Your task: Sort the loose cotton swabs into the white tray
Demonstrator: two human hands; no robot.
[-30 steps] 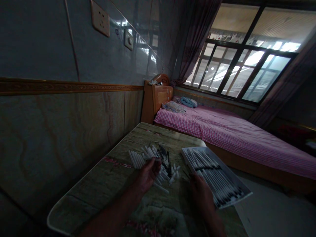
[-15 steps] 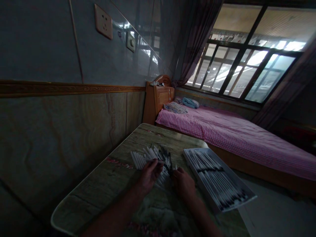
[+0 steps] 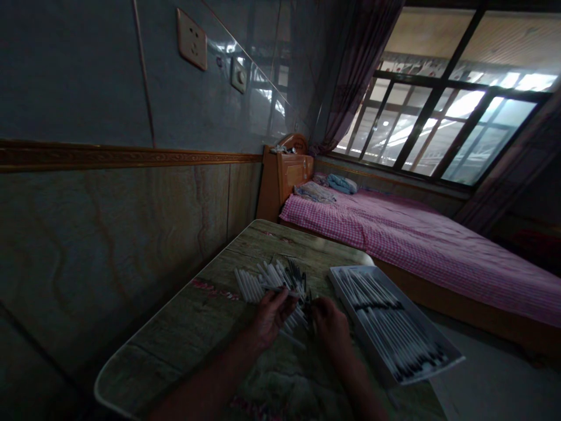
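My left hand [image 3: 272,316] is closed in a pinch on a slim pen-like tube [image 3: 280,289], held almost level above a pile on the table. Beside it, my right hand [image 3: 331,323] has its fingers drawn together at the pile's right edge; what they hold, if anything, is too dark to make out. White tubes [image 3: 249,286] lie side by side left of my hands. Dark slim pieces [image 3: 297,272] fan out just beyond them. A pale shallow tray [image 3: 385,367] right of my right hand holds rows of white pen-like sticks [image 3: 385,327] with dark ends.
The table [image 3: 184,345] has a stone-patterned top with rounded corners. Behind it stands a bed [image 3: 394,234] with a pink checked cover and a wooden headboard [image 3: 284,175]. A tiled wall [image 3: 131,234] runs along the left, and a window [image 3: 438,117] is at the back right.
The view has shifted slightly, so everything sits a little further right. Both hands stay over the pile, the left still pinching the tube. My right hand's fingers have turned slightly.
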